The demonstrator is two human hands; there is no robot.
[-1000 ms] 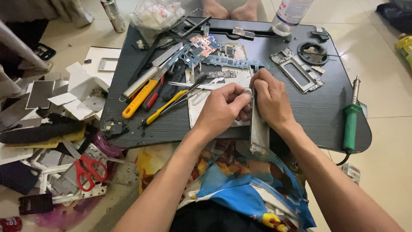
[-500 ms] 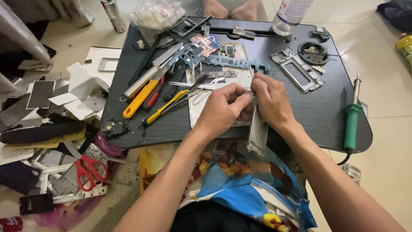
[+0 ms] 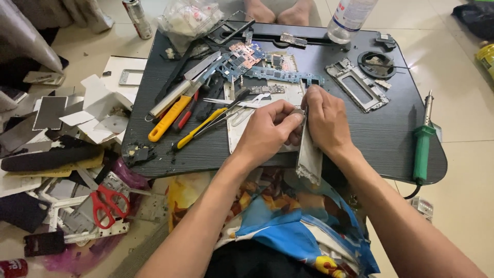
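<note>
- both hands, left hand (image 3: 267,131) and right hand (image 3: 325,119), pinch the phone frame (image 3: 309,154) mid-frame
- its long side runs toward the bottom, off the counter (image 3: 360,139) edge

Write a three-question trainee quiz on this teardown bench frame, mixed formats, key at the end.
1. True or false: both hands grip the flat silver metal phone frame.
2. Which lies at the right edge of the black lap table? A) red-handled scissors B) green-handled soldering iron C) metal can
3. Fill in: the red-handled scissors lie on the ____.

Key: 1 true: left hand and right hand hold it. 2 B. 3 floor.
</note>
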